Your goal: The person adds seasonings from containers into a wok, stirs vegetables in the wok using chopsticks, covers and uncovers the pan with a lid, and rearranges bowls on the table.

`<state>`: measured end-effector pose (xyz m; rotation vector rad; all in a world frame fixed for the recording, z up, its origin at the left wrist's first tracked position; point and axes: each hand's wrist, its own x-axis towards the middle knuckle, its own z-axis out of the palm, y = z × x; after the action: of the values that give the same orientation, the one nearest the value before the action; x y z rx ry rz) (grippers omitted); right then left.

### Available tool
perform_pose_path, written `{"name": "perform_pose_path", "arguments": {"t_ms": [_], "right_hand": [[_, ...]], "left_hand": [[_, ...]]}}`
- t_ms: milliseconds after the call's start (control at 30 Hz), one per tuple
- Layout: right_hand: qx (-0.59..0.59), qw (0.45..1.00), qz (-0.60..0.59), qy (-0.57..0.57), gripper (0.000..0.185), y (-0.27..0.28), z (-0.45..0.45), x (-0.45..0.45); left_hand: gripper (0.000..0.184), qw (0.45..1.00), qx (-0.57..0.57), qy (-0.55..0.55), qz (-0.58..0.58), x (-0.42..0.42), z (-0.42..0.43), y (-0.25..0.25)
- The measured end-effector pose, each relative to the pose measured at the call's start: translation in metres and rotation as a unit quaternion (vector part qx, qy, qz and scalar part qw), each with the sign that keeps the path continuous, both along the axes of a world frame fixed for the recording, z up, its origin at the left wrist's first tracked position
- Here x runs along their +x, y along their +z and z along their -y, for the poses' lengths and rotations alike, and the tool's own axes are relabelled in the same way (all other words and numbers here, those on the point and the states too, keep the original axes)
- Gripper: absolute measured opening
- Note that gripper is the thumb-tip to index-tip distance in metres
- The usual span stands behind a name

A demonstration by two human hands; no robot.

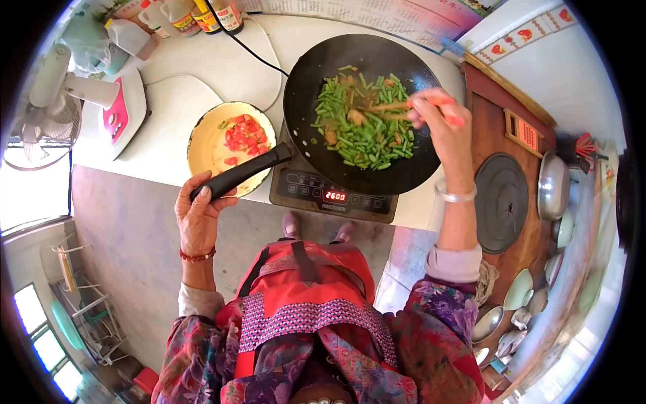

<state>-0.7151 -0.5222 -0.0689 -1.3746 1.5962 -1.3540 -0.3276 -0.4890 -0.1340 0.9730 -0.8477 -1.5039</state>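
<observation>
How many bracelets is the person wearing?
2: a red beaded bracelet on the left wrist, a silver bangle on the right wrist. Sleeves may hide more.

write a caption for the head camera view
Left hand steadies the black wok while the right hand stirs chopped green beans with chopsticks

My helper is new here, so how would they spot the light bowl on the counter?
On the white counter, find the big black wok. Left of it, partly hidden by the wok's handle, sits a round cream bowl. It holds chopped red pieces; the wok holds green.
</observation>
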Motion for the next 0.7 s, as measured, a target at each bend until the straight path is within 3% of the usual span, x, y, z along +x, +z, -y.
{"name": "perform_pose_path", "arguments": {"t_ms": [100,233,400,533,600,667,700], "right_hand": [[-0.027,0.999,-0.037,0.006,0.012,0.024,-0.048,0.006],[0.04,0.998,0.029,0.041,0.01,-0.005,-0.075,0.008],[-0.099,0.99,-0.081,-0.055,0.009,-0.021,-0.056,0.001],[-0.069,0.984,-0.027,-0.164,0.008,0.006,-0.071,-0.02],[-0.038,0.98,-0.032,-0.195,0.009,-0.007,-0.068,-0.026],[-0.055,0.971,0.104,-0.207,0.01,-0.034,-0.054,-0.026],[-0.052,0.973,0.112,-0.195,0.011,-0.039,-0.047,-0.017]], "left_hand": [[0.028,1.0,0.004,0.009,-0.015,-0.002,0.0,0.001],[0.027,1.0,0.001,0.008,-0.013,-0.004,-0.001,0.002],[0.027,1.0,-0.005,0.004,-0.007,-0.002,0.0,0.001],[0.027,1.0,-0.001,0.006,-0.008,-0.003,-0.001,0.002],[0.027,1.0,-0.011,0.004,-0.011,-0.003,-0.001,0.0],[0.026,1.0,-0.011,0.002,-0.01,-0.003,-0.001,0.0],[0.026,1.0,-0.012,0.001,-0.007,-0.003,0.0,0.0]]}}
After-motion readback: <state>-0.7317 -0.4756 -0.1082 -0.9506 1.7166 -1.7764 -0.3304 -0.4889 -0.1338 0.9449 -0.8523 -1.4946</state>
